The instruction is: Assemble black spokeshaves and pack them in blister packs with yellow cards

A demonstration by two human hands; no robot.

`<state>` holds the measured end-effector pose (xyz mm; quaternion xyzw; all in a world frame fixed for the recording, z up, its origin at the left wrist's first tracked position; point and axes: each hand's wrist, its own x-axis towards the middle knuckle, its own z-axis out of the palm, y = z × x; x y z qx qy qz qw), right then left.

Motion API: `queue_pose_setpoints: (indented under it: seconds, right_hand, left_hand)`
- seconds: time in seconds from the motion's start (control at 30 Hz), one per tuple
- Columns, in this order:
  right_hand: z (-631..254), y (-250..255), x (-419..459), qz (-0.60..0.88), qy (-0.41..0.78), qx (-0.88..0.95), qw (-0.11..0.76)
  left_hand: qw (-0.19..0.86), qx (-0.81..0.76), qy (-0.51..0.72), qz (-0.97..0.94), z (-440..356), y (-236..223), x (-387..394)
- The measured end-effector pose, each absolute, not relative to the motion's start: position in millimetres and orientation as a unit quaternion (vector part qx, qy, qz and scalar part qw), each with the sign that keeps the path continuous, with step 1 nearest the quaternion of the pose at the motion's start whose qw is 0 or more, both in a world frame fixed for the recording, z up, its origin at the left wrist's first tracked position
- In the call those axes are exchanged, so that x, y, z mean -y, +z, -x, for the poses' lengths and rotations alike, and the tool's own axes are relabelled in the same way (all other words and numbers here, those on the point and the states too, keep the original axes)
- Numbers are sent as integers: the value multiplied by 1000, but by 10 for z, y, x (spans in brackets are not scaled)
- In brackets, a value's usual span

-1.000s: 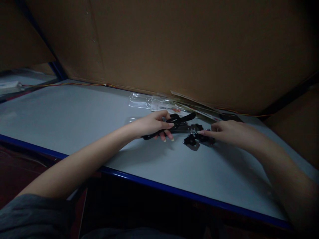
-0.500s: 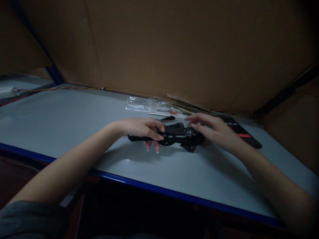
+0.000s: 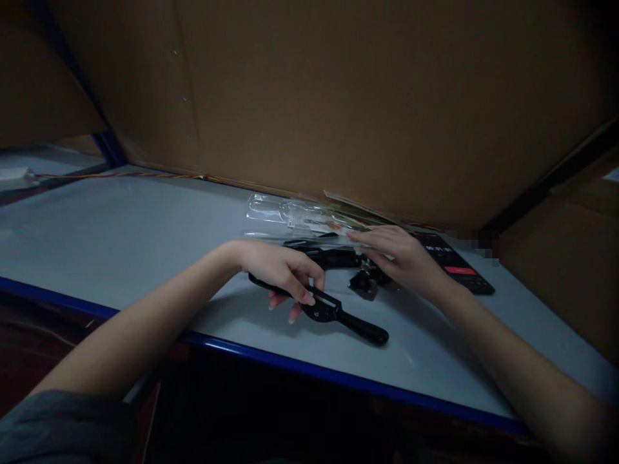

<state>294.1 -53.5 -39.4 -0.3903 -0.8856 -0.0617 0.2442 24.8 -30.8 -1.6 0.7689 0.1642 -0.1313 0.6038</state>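
Left of the phone (image 3: pixel 454 267), we see the left hand (image 3: pixel 285 270) pinching a black two-handled tool (image 3: pixel 325 313), now swung out separately from the dark tools (image 3: pixel 338 260) beside the right hand (image 3: pixel 403 258), loosely spread (contact unclear).

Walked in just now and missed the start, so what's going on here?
A person is at a grey table. Their left hand holds a black two-handled tool. Their right hand is out over other black items, fingertips by a strip of clear plastic; whether it grips that is unclear. More clear packaging lies near the brown panel behind, and a phone with a lit screen lies beside the right wrist.
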Motion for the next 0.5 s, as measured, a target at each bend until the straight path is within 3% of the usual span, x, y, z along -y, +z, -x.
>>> queue_pose_setpoints:
  seconds: [0.23,0.5]
  right_hand:
    - [-3311,-273,215,462,-230,772,371]
    - [-3640,-504,-220,593,-186,765,169]
  left_hand:
    - [593,-154,-129,-780,-246,-59,271]
    - [600,-249,-96,-754,-259,-112,189]
